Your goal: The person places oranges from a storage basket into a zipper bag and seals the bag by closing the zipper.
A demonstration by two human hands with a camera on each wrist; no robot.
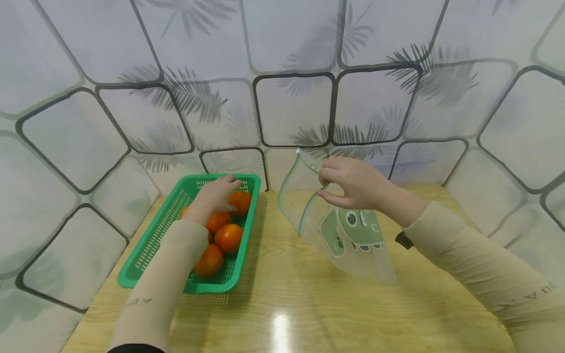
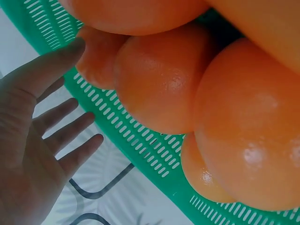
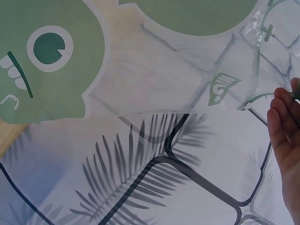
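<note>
On the left, one green basket (image 1: 212, 288) stands on the surface (image 1: 273, 279), holding at least six oranges (image 1: 228, 239); the left sleeve (image 1: 165, 274) blocks part of it, so the full count is hidden. The left hand (image 1: 216, 193) reaches over them, fingers loosely extended, contact unclear. To the right, one clear bag (image 1: 340, 240) with a green dinosaur gapes, its rim pinched by the right hand (image 1: 350, 181). A leaf-patterned wall (image 1: 295, 113) stands behind.

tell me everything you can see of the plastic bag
The plastic bag looks thin and see-through, with a green cartoon creature print and a green-edged mouth. It tilts, mouth open to the left, right of the basket. The right hand pinches the mouth's edge; whether it touches the table is unclear.
</note>
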